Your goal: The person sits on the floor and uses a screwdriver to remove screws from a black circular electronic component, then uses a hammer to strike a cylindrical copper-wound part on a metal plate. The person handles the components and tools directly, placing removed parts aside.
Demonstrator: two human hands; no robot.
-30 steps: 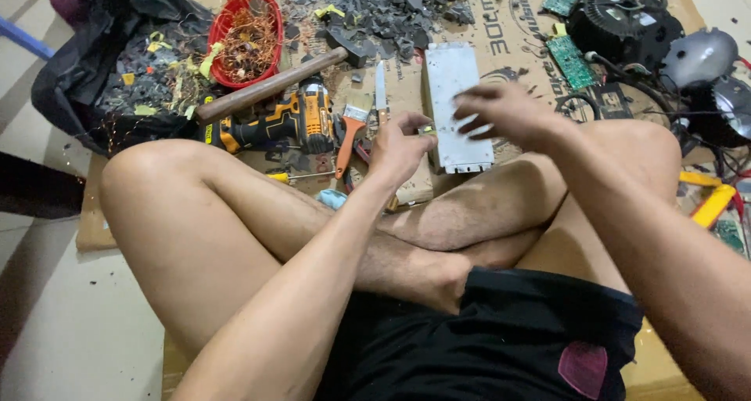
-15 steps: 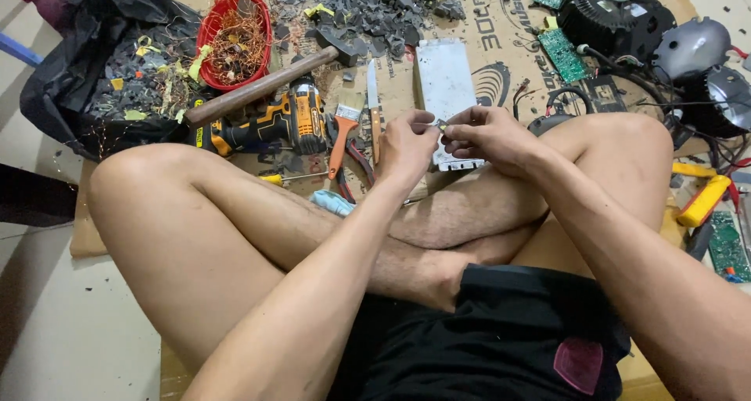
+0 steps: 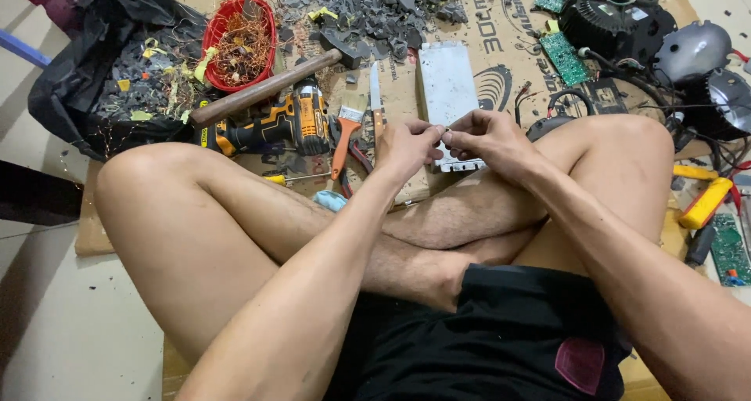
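Note:
I sit cross-legged on a cardboard sheet (image 3: 508, 49). My left hand (image 3: 405, 147) and my right hand (image 3: 489, 141) meet above my crossed shins, fingertips pinched together on a tiny object (image 3: 442, 133) too small to identify. Just beyond the hands lies a flat silver metal case (image 3: 447, 84). An orange-handled paintbrush (image 3: 344, 131) and a knife (image 3: 375, 96) lie left of the case, close to my left hand.
An orange and black cordless drill (image 3: 274, 127) and a wooden-handled hammer (image 3: 266, 88) lie at left. A red basket of copper wire (image 3: 238, 37) and a black bag of scrap (image 3: 102, 64) sit behind. Green circuit boards (image 3: 565, 57), round black motor housings (image 3: 606, 14) and yellow tools (image 3: 704, 201) crowd the right.
My right hand came back from the silver case toward my body and joined my left hand. Both hands now pinch the small object together.

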